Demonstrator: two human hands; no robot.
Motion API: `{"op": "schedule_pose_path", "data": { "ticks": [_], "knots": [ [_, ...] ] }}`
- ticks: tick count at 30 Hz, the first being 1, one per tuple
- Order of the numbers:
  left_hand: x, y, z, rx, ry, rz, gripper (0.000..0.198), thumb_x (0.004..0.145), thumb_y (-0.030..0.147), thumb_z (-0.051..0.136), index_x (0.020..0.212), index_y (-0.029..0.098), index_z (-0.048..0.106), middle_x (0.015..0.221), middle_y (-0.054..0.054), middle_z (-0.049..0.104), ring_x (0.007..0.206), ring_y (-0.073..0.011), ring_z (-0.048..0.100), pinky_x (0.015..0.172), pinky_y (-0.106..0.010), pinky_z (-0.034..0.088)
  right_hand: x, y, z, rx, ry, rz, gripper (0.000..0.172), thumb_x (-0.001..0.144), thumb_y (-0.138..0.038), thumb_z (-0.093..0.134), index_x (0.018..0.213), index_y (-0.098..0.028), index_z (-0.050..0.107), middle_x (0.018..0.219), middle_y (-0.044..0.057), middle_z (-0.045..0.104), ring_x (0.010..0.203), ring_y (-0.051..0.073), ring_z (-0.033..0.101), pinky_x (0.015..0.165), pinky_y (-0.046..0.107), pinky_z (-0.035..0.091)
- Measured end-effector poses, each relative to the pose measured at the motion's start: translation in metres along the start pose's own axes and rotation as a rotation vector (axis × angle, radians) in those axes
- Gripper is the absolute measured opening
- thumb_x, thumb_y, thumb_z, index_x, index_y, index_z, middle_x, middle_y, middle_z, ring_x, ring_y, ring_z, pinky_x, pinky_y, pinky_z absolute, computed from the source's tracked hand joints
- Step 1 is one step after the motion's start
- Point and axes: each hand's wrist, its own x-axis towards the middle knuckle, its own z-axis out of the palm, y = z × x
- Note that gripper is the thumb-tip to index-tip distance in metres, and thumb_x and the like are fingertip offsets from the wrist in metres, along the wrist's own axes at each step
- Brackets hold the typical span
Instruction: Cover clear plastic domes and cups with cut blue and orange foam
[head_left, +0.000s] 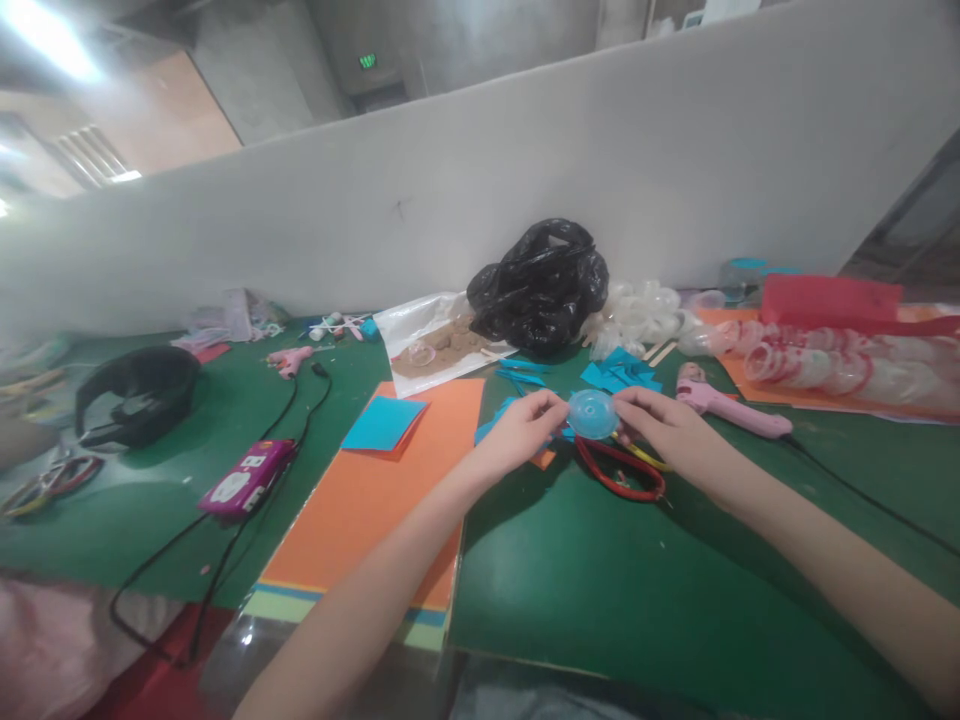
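Observation:
Between my two hands is a small round, clear plastic piece with a blue tint, like a shallow cup or lid. My left hand pinches its left edge, and my right hand pinches the right edge. It is held above the green table, with blue paper scraps just behind it. Below lie scissors with red handles, and something yellow shows beside them, partly hidden by my right hand. A pink glue gun lies to the right of my right hand.
Orange card sheets with a folded blue paper lie left. Behind are a black plastic bag, clear plastic cups and a white sheet with brown material. Stacked red-rimmed cups lie right; a purple box with cords lies left.

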Motion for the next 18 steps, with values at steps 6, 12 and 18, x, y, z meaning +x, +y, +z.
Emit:
{"op": "schedule_pose_path", "data": {
  "ticks": [6,12,18],
  "knots": [
    [-0.0005,0.0010,0.0006,-0.031,-0.007,0.004,0.022,0.092,0.039,0.057,0.083,0.019,0.058,0.079,0.003,0.058,0.072,-0.0100,0.053,0.070,-0.024,0.044,0.0023,-0.0058,-0.0050,-0.027,0.003,0.010,0.047,0.076,-0.071,0.065,0.072,-0.025,0.063,0.059,-0.001,0.059,0.060,0.018,0.056,0.061,0.033,0.048],
    [-0.0011,0.0030,0.0016,-0.053,-0.016,0.004,0.022,0.093,0.036,0.056,0.079,0.019,0.056,0.077,0.003,0.057,0.072,-0.0092,0.054,0.072,-0.022,0.045,0.0024,-0.0044,-0.0047,-0.009,0.010,0.020,0.048,0.074,-0.072,0.065,0.073,-0.024,0.065,0.060,-0.001,0.060,0.061,0.018,0.056,0.059,0.032,0.047],
    [-0.0015,0.0039,0.0003,-0.011,0.003,0.000,0.026,0.093,0.038,0.057,0.076,0.019,0.054,0.071,0.003,0.055,0.065,-0.0091,0.051,0.063,-0.022,0.043,0.0043,0.0037,-0.0018,-0.008,0.013,-0.010,0.039,0.077,-0.064,0.064,0.077,-0.026,0.066,0.063,0.000,0.064,0.064,0.020,0.060,0.063,0.034,0.052]
  ]
}}
